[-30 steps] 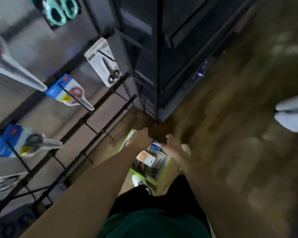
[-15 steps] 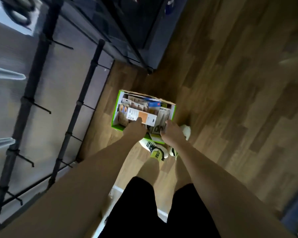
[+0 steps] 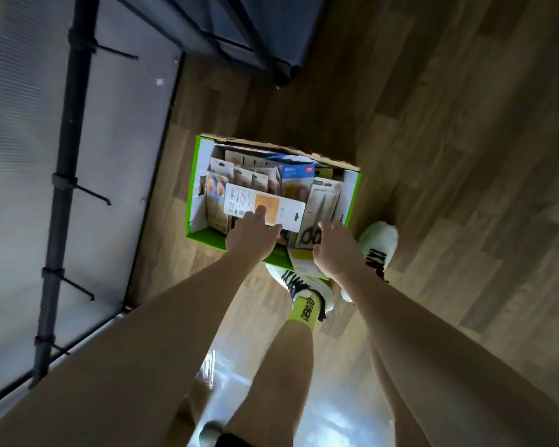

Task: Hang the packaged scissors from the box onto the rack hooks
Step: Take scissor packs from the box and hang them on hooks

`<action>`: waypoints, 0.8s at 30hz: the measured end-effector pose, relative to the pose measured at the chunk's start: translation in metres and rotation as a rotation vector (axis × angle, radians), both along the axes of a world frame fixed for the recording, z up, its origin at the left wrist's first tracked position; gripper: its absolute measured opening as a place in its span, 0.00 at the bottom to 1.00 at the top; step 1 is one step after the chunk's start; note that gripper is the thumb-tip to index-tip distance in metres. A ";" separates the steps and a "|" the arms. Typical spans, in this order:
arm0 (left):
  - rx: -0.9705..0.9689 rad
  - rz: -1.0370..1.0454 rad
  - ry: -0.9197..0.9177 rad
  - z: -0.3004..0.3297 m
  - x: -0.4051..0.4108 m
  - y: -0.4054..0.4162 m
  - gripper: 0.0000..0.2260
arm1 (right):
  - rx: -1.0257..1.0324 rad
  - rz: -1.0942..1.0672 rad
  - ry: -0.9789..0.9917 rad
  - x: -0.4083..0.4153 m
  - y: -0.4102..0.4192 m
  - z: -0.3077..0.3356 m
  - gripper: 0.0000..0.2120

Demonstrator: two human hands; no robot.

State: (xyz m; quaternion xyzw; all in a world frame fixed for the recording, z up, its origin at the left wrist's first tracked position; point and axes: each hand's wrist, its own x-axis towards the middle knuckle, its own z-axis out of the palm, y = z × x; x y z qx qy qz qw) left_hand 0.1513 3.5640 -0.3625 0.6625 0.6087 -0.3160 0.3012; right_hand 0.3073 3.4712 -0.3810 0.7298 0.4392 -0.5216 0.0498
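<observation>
A white and orange scissors pack (image 3: 265,206) lies flat across the upright packs in the green box (image 3: 197,175) on the wood floor (image 3: 449,156); the left hand (image 3: 252,235) holds its near edge, one finger on top. The right hand (image 3: 334,250) hangs over the box's right side, fingers loosely spread, gripping nothing; the rack (image 3: 65,175) with bare hooks (image 3: 92,195) stands to the left.

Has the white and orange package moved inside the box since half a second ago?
Cannot tell. The white and orange package lies across the green box under the left hand as before; the camera moved.
</observation>
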 end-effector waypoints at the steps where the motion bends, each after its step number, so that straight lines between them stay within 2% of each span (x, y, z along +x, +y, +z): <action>1: 0.010 -0.013 -0.003 -0.011 0.000 0.001 0.22 | 0.004 0.022 -0.010 -0.003 0.001 -0.012 0.26; 6: 0.103 -0.117 -0.018 -0.062 -0.004 0.008 0.23 | 0.055 0.099 -0.069 -0.015 0.017 -0.068 0.25; 9: 0.199 -0.232 -0.053 -0.089 -0.013 0.017 0.24 | 0.091 0.149 -0.180 -0.021 0.034 -0.097 0.24; 13: 0.209 -0.386 -0.059 -0.119 -0.039 0.033 0.26 | 0.149 0.057 -0.281 -0.016 0.060 -0.133 0.23; 15: 0.211 -0.445 -0.038 -0.130 -0.054 0.039 0.24 | 0.141 0.047 -0.283 -0.010 0.070 -0.145 0.25; 18: 0.224 -0.408 -0.039 -0.133 -0.062 0.043 0.19 | 0.063 0.097 -0.246 -0.005 0.077 -0.156 0.29; 20: 0.205 -0.356 -0.033 -0.128 -0.060 0.043 0.16 | 0.096 0.184 -0.325 -0.004 0.076 -0.159 0.25; 22: 0.173 -0.200 -0.054 -0.126 -0.059 0.042 0.16 | 0.182 0.279 -0.433 -0.002 0.072 -0.159 0.20; 24: 0.158 0.011 -0.075 -0.124 -0.057 0.045 0.18 | 0.242 0.322 -0.461 0.000 0.067 -0.155 0.18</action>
